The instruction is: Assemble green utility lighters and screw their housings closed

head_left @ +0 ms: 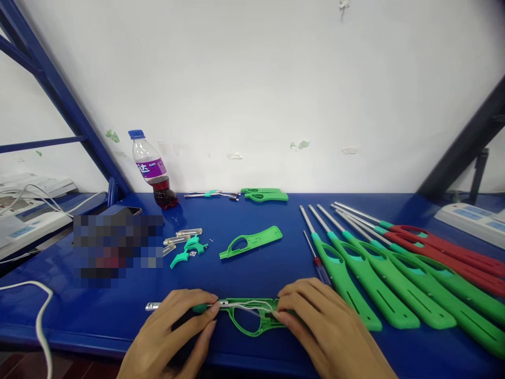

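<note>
An opened green lighter half-shell (245, 330) lies near the table's front edge between my hands, its inside facing up. White wires (252, 303) run along it from the metal tube (152, 306), which sticks out to the left. My left hand (169, 331) is closed around the tube's base, thumb and fingertips pinching where it meets the shell. Closed on the shell's right end is my right hand (327, 326), its fingertips by the wire ends and covering what lies there. Beyond them rests a loose green half-shell (258, 242).
Teal triggers (180, 258) and clear tanks (177, 239) lie left. Right are a screwdriver (321, 268), several green lighters (353, 289) and red lighters (445, 258). Behind stand a bottle (152, 168), thin tubes (209, 194) and green shells (266, 195). A white cable (43, 310) hangs left.
</note>
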Motion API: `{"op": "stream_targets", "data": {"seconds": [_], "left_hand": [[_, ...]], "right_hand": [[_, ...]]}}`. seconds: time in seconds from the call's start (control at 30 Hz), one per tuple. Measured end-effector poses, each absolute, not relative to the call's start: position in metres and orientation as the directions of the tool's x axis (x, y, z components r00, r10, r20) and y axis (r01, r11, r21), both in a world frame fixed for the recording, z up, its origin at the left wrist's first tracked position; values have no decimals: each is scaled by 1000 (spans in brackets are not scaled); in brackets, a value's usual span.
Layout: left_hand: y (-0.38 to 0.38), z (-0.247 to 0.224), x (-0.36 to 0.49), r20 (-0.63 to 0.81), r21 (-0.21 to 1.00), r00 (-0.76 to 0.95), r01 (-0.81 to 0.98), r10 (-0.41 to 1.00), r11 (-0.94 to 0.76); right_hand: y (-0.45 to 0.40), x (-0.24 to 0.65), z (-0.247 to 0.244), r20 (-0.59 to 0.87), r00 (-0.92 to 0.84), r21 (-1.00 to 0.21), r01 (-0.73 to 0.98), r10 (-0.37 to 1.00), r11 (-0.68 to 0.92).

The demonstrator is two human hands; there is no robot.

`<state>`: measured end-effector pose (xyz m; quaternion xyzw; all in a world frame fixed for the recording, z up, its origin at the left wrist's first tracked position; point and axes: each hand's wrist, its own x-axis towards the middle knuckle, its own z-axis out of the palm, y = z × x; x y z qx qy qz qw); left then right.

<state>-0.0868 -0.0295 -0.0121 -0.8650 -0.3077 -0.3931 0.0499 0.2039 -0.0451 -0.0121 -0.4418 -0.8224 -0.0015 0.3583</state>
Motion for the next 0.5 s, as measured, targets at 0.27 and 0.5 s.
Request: {"op": "stream_targets", "data": {"seconds": [0.27,0.5], "left_hand": [[-30,-6,-84,724,145,491,578,485,-803],[-30,-1,-85,626,124,500,694,598,-709]], "right_hand": [[-50,207,-13,615,-358,-298,719,702,628],[-51,207,-14,602,-365,-286,731,710,619]]}}
